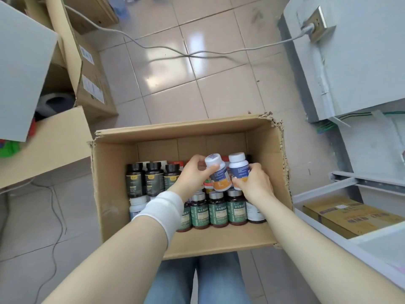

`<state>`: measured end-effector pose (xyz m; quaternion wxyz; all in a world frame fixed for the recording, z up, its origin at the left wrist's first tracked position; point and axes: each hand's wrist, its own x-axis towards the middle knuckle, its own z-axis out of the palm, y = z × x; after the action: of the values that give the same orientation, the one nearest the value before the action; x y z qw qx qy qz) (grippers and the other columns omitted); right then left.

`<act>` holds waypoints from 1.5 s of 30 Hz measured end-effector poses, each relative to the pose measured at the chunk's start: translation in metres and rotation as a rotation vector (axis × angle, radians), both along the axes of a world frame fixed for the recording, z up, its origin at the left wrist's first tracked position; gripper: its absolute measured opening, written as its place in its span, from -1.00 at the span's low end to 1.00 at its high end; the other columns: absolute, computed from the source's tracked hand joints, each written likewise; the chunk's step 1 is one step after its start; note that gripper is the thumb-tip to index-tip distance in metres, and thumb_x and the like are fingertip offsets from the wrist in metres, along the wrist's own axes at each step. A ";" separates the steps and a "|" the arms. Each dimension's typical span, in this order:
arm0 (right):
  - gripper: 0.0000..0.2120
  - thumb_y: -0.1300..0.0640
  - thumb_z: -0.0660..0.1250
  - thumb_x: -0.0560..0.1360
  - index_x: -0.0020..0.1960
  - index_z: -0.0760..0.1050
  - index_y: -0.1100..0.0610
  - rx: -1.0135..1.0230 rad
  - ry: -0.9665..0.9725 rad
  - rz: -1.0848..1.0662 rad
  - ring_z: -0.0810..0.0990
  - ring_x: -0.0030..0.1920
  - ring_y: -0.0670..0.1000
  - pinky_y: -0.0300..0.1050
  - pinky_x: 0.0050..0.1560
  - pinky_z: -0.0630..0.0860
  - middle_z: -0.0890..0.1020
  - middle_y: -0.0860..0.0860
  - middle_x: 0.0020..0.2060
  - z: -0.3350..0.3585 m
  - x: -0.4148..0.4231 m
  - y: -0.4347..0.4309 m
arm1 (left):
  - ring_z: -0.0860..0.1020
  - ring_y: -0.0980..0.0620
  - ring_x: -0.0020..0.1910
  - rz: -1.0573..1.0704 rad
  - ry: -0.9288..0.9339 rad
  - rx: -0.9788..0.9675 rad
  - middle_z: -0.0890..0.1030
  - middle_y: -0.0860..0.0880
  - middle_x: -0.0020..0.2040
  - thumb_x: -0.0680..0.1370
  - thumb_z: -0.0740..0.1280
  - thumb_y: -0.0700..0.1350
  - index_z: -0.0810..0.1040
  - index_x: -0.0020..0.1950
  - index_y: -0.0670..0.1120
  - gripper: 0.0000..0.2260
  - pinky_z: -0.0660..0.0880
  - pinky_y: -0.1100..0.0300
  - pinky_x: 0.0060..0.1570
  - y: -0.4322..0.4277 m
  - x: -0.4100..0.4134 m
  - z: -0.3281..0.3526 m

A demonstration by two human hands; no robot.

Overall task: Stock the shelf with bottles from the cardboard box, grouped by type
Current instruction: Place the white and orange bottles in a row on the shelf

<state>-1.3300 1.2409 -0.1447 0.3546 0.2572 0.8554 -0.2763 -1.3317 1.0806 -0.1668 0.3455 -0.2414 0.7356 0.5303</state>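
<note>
An open cardboard box (267, 163) sits on the floor in front of me, full of bottles. My left hand (192, 174) grips a white-capped bottle with a blue and orange label (220, 176), raised above the others. My right hand (252, 183) grips a second bottle of the same kind (238, 165) right beside it. Three black bottles (153, 178) stand at the box's left. A row of dark bottles with green labels (217, 209) lines the near side. Red-capped bottles at the back are mostly hidden by my hands.
Grey metal shelving (350, 185) stands to the right, with a yellow carton (348, 216) on its low shelf. More cardboard boxes (54, 150) stand at the left. A grey cable (175, 51) runs across the tiled floor from a wall socket (317, 25).
</note>
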 end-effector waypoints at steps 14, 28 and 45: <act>-0.46 0.17 0.48 0.36 0.29 0.39 0.17 -0.479 0.412 -0.562 0.55 0.13 0.01 -0.07 0.18 0.46 0.57 0.04 0.14 0.240 0.116 0.013 | 0.65 0.21 -0.20 -0.142 0.310 0.366 0.65 0.10 -0.09 0.50 0.34 0.08 0.47 -0.01 0.13 -0.88 0.52 0.37 -0.33 -0.020 0.023 0.244; -0.76 0.32 0.33 0.40 0.06 0.49 0.18 -0.572 1.076 -0.861 0.67 -0.15 -0.11 -0.29 -0.16 0.59 0.66 -0.01 -0.09 0.502 0.346 0.081 | 0.57 -0.19 0.11 -0.628 0.638 0.605 0.55 -0.22 0.16 0.58 0.22 0.02 0.36 0.17 -0.13 -0.72 0.50 -0.15 0.15 0.112 0.168 0.518; -0.61 0.26 0.31 0.40 0.22 0.43 0.26 -0.312 1.437 -0.942 0.63 -0.05 0.00 -0.16 0.00 0.60 0.61 0.09 0.02 0.650 0.624 0.284 | 0.59 -0.13 0.05 -1.040 0.840 0.837 0.59 -0.18 0.05 0.55 0.25 0.08 0.43 0.05 -0.10 -0.75 0.53 -0.07 0.13 0.399 0.425 0.690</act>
<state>-0.7065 1.5254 0.5052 -0.3906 0.2961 0.6290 -0.6034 -0.9069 1.4797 0.5232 0.3044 0.5045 0.5624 0.5802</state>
